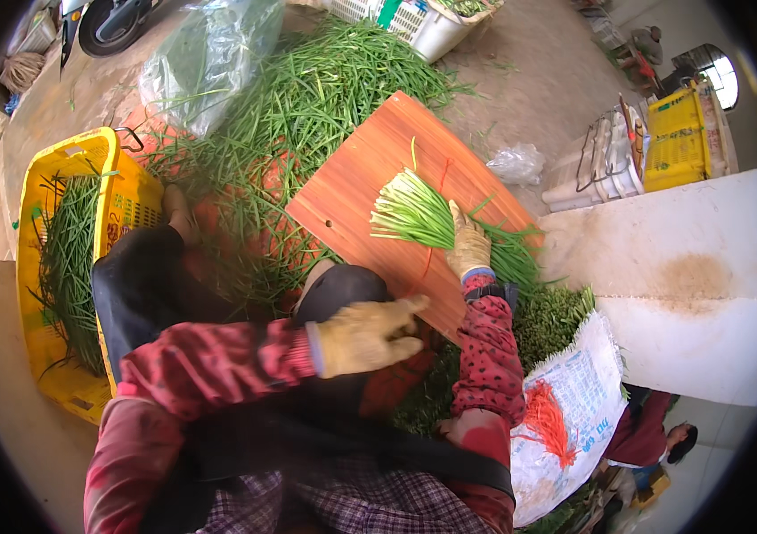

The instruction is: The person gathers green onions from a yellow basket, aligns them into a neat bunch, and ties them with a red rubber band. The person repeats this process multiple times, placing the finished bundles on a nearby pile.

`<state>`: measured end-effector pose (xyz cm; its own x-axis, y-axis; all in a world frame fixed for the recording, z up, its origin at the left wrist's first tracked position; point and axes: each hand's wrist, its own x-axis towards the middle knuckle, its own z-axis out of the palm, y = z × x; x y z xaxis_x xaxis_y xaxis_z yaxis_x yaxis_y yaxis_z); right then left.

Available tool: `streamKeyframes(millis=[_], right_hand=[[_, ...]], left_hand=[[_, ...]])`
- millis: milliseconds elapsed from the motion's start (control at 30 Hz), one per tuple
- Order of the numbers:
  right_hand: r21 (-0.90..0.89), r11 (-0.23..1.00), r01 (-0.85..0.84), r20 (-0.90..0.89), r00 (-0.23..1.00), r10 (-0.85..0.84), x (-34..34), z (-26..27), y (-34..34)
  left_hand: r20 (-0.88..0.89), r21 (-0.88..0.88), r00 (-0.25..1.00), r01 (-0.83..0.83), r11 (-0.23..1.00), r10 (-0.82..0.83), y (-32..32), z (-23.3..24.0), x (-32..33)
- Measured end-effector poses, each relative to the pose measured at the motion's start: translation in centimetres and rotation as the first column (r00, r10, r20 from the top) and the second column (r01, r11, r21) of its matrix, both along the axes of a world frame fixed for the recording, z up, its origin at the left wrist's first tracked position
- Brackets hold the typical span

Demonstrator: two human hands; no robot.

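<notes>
My right hand [471,243], in a yellowish work glove, grips a bunch of green stalks [412,210] that look like garlic chives or flowering chives. The bunch lies on a wood-grain board [345,180], pale cut ends toward the left and darker tops to the right. A thin red tie string [446,172] runs beneath the bunch and shows on both sides of it. My left hand [365,337], gloved too and slightly blurred, hovers off the board's near edge. Its fingers are apart, with nothing visible in them, and a fingertip is close to the string's near end.
Loose green leaves [325,87] are heaped beyond the board. A yellow crate [111,193] of greens stands at left. Red strings [549,424] lie on a white woven sack [572,374] over bundled stalks [552,320]. A low white wall [679,267] bounds the right; a person [649,430] is behind it.
</notes>
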<state>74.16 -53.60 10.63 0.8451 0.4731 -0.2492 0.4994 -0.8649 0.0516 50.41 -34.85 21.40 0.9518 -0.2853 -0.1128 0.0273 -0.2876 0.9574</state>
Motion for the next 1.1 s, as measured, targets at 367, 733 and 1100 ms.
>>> streamKeyframes(millis=[367, 733, 1100], right_hand=[[0.166, 0.986, 0.015, 0.003, 1.0, -0.015, 0.7, -1.2, 1.3], [-0.113, 0.993, -0.038, -0.014, 0.999, 0.036, -1.5, 6.3, 9.1], [0.379, 0.897, -0.228, -0.617, 0.659, 0.429, -17.8, -1.5, 28.0]], left_hand=[[-0.334, 0.036, 0.708, -0.65, 0.759, 0.622, 15.3, 0.2, -17.3], [-0.109, -0.14, 0.138, -0.983, 0.122, 0.984, 28.9, -0.1, -32.3], [0.084, 0.285, -0.427, -0.856, -0.432, 0.9, 46.9, -14.2, -48.3]])
